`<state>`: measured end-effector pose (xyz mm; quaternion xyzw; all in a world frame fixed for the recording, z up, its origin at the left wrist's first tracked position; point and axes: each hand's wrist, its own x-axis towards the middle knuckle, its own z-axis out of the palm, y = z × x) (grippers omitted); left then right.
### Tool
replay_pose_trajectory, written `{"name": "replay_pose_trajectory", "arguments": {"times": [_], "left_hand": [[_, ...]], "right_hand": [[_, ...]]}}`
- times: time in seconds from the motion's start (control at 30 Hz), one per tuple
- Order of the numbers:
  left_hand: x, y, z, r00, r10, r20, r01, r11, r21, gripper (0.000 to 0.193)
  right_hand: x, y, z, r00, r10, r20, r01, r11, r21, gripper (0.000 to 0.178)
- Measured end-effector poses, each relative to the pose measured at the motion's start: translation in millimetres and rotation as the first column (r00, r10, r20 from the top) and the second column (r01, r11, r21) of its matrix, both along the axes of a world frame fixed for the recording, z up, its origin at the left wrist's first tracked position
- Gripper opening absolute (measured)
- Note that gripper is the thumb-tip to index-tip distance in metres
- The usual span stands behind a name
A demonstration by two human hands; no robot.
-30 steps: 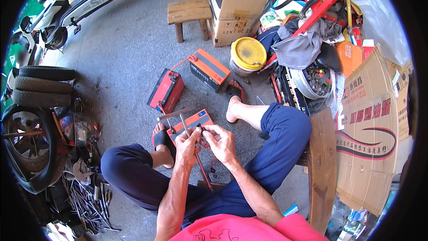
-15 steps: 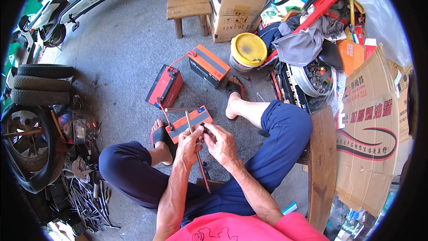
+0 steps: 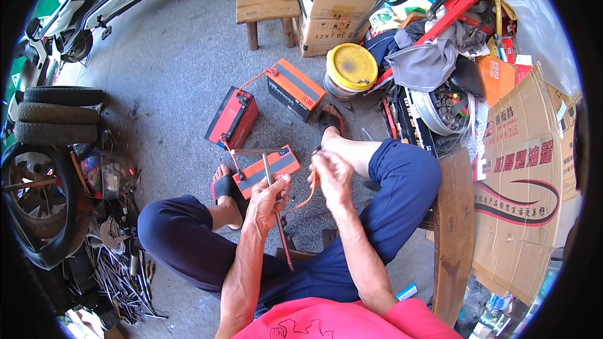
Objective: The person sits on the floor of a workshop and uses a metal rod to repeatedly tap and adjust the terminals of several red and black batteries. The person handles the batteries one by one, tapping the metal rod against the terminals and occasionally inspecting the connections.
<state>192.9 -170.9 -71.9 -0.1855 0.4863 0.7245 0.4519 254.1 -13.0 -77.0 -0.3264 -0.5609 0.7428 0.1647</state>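
My left hand (image 3: 266, 202) is closed around the shaft of a T-handle wrench (image 3: 268, 171), its crossbar at the far end and its reddish tip slanting down toward my lap. To the right, my right hand (image 3: 335, 179) pinches an orange cable (image 3: 305, 203) that curves down and left below the fingers. A small dark piece sticks up at its fingertips; I cannot make out what it is. Just beyond my hands lies an orange battery (image 3: 276, 166) with a grey stripe. A red-and-black battery (image 3: 232, 116) and another orange-topped battery (image 3: 295, 88) stand farther off, linked by red cables.
A yellow-lidded bucket (image 3: 352, 68), a wooden stool (image 3: 268, 7) and cardboard boxes (image 3: 336, 9) stand beyond. At left are stacked tyres (image 3: 59, 115) and a heap of tools (image 3: 129, 282). A wooden bench (image 3: 453, 238) and flattened cardboard (image 3: 518, 194) are at right.
My right hand has moved away from my left hand, to the right and slightly farther out, bringing the orange cable into view. My left hand keeps the wrench in nearly the same place.
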Motion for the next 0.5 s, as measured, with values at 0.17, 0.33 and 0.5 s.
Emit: {"name": "replay_pose_trajectory", "arguments": {"times": [0.17, 0.33, 0.5], "left_hand": [[0, -4, -4, 0.995, -0.053, -0.088, 0.052, 0.999, -0.016, 0.012], [-1, 4, 13, 0.998, -0.062, 0.006, 0.062, 0.998, -0.012, 0.017], [2, 5, 16, 0.999, 0.025, -0.039, -0.021, 0.996, 0.089, 0.024]], "right_hand": [[-19, 43, 13, 0.981, -0.189, -0.040, 0.189, 0.982, -0.010, 0.020], [-38, 54, 23, 0.943, -0.329, 0.047, 0.328, 0.944, 0.017, 0.016], [-38, 55, 10, 0.945, -0.327, -0.001, 0.326, 0.943, 0.071, 0.019]]}}
